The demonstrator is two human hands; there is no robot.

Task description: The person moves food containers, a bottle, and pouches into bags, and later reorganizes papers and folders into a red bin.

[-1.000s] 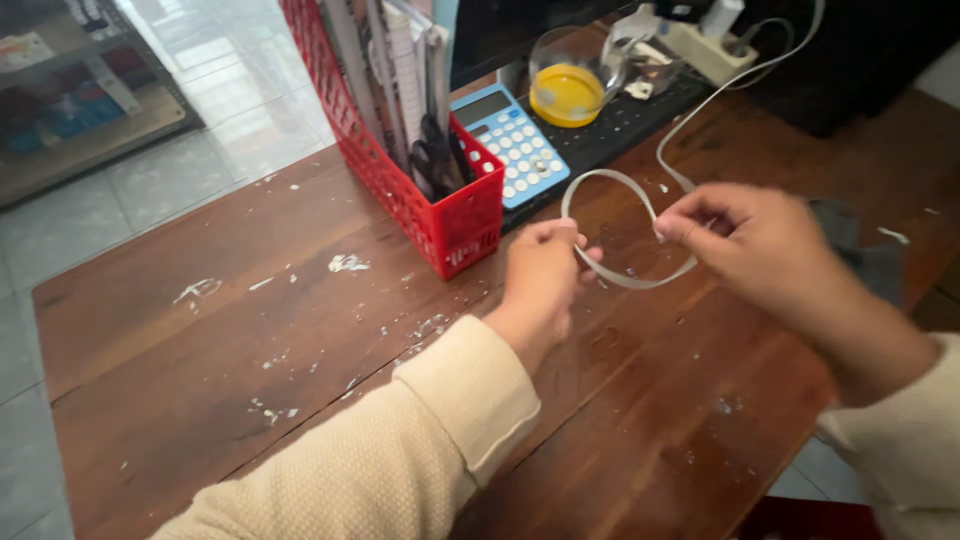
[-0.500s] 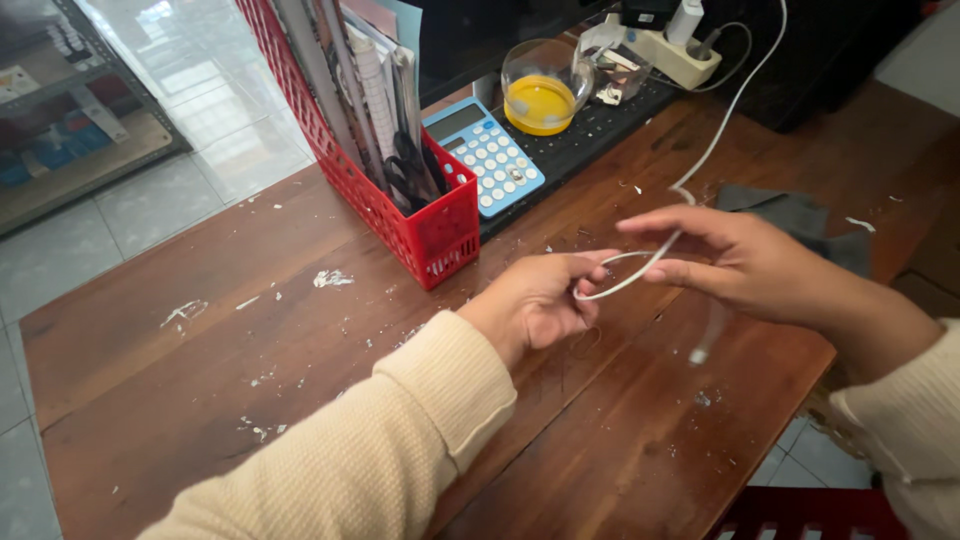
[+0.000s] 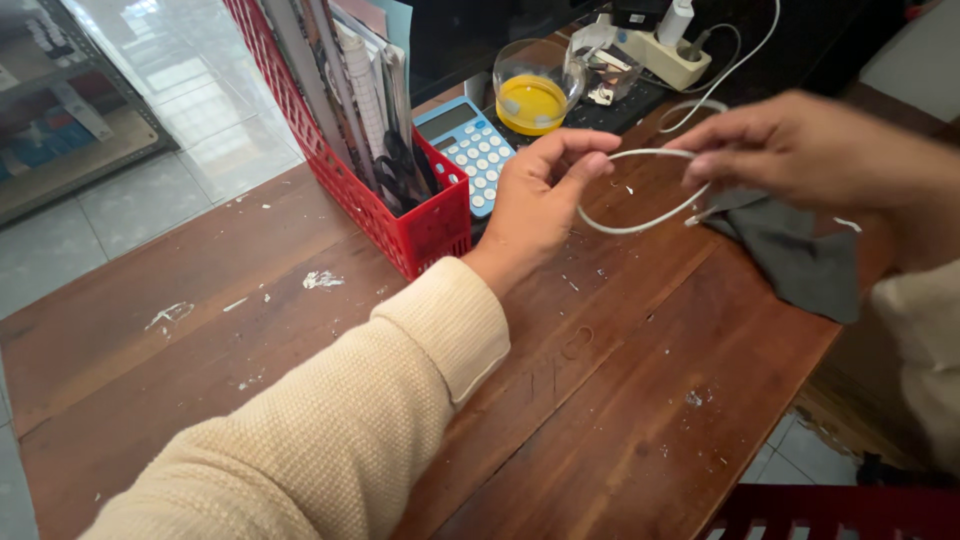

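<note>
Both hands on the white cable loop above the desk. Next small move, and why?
Probably draw the next length of white cable round into the loop. Left hand and right hand each pinch one side of a single open loop held above the wooden table, while more cable trails off toward the power strip.

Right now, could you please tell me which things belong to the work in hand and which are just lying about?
In hand:
thin white cable, looped between left hand and right hand

Lying about:
red plastic file basket
blue calculator
glass bowl of yellow liquid
grey cloth
cream power strip
</note>
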